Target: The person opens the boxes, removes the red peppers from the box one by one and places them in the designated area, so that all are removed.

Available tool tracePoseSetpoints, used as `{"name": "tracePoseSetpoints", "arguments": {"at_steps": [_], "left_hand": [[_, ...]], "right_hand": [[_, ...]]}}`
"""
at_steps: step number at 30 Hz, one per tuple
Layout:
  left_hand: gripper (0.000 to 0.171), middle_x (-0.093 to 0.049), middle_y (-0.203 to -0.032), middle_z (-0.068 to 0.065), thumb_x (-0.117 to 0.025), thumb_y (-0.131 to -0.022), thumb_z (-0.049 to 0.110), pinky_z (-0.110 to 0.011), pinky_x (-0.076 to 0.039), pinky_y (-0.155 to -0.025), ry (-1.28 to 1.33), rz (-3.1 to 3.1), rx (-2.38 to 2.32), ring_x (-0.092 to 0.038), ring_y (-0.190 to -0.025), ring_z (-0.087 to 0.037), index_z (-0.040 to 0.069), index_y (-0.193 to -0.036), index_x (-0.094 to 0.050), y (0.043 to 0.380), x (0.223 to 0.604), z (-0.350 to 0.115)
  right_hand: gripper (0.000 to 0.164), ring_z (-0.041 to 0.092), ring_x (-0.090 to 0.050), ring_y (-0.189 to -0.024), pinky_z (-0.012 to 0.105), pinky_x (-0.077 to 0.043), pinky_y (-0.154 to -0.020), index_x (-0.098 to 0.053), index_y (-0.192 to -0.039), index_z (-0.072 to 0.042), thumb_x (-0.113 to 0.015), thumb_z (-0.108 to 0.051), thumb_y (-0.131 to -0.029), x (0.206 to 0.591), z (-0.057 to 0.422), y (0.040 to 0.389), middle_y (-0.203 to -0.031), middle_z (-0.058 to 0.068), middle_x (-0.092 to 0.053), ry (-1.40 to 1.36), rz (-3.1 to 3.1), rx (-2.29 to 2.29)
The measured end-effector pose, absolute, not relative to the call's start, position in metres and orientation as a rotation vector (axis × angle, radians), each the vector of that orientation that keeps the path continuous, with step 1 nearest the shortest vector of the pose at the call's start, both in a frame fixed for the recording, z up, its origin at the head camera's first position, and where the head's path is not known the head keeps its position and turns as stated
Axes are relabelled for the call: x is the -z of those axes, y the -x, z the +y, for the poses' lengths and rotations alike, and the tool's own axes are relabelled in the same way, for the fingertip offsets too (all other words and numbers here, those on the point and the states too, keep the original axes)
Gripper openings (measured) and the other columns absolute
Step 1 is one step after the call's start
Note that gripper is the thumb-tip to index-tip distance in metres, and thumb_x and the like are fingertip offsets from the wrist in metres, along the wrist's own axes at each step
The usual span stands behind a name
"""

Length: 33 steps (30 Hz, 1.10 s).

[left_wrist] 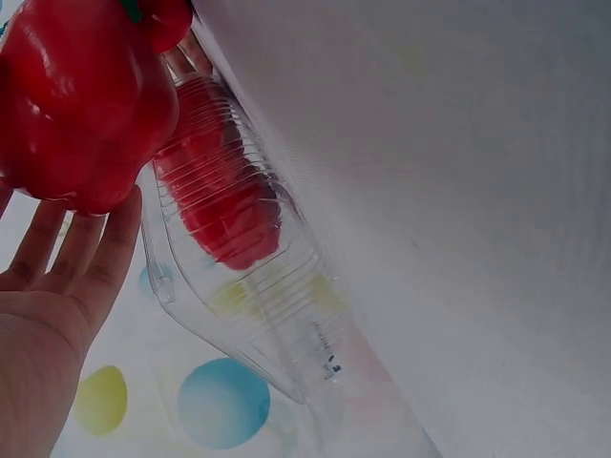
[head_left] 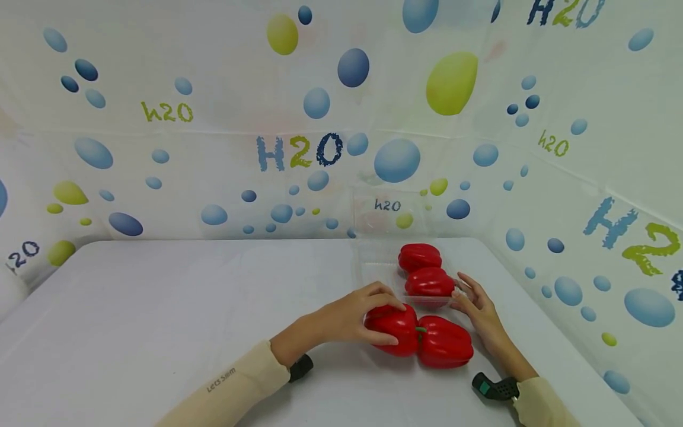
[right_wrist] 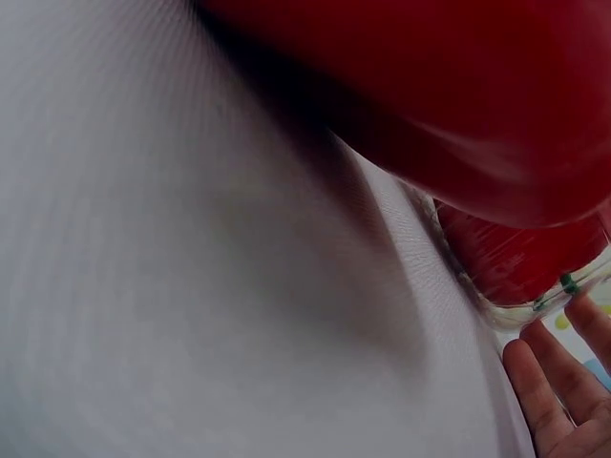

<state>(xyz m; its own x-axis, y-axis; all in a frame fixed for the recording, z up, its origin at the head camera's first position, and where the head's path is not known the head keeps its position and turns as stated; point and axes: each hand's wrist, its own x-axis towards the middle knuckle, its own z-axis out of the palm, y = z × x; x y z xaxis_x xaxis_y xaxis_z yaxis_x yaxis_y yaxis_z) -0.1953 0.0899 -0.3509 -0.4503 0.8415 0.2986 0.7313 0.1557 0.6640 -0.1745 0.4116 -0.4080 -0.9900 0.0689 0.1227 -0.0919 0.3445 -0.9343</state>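
My left hand [head_left: 352,317] holds a red bell pepper [head_left: 399,338] from its left side, thumb low and fingers over the top. In the left wrist view, the fingers [left_wrist: 105,253] lie against this bell pepper [left_wrist: 86,105]. A second bell pepper [head_left: 445,343] lies on its side just right of it, a green stem between them. Behind stands a clear plastic container [head_left: 373,273] with two more red bell peppers [head_left: 419,257] in its right part. My right hand [head_left: 482,311] is at the container's right side, its fingertips [right_wrist: 535,334] at the wall, fingers loosely extended.
The container's clear lid [head_left: 368,216] stands raised at the back, against a patterned curtain [head_left: 224,172]. A white table [head_left: 187,308] stretches out to the left. Dark wrist cameras [head_left: 496,388] sit on both wrists.
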Motion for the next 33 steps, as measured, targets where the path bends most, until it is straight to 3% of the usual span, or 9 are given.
{"name": "tracePoseSetpoints", "arguments": {"at_steps": [23, 33], "left_hand": [[0.051, -0.052, -0.128, 0.002, -0.076, -0.084, 0.029, -0.014, -0.049, -0.084, -1.403, 2.323, -1.091, -0.047, -0.116, -0.003, 0.019, -0.130, -0.055, 0.178, 0.361, 0.112], [0.049, -0.053, -0.126, 0.003, -0.075, -0.085, 0.028, -0.013, -0.049, -0.083, -1.390, 2.375, -0.994, -0.048, -0.114, -0.004, 0.018, -0.129, -0.056, 0.171, 0.360, 0.113]], "right_hand": [[0.069, -0.015, -0.053, -0.104, 0.013, -0.049, -0.086, -0.017, -0.155, -0.009, -0.054, -0.028, -0.100, 0.412, 0.426, 0.176, -0.156, 0.023, -0.027, -0.080, -2.450, -1.764], [0.072, -0.013, -0.054, -0.102, 0.014, -0.049, -0.086, -0.017, -0.156, -0.013, -0.056, -0.034, -0.099, 0.411, 0.427, 0.172, -0.158, 0.017, -0.027, -0.015, -2.473, -1.796]]}}
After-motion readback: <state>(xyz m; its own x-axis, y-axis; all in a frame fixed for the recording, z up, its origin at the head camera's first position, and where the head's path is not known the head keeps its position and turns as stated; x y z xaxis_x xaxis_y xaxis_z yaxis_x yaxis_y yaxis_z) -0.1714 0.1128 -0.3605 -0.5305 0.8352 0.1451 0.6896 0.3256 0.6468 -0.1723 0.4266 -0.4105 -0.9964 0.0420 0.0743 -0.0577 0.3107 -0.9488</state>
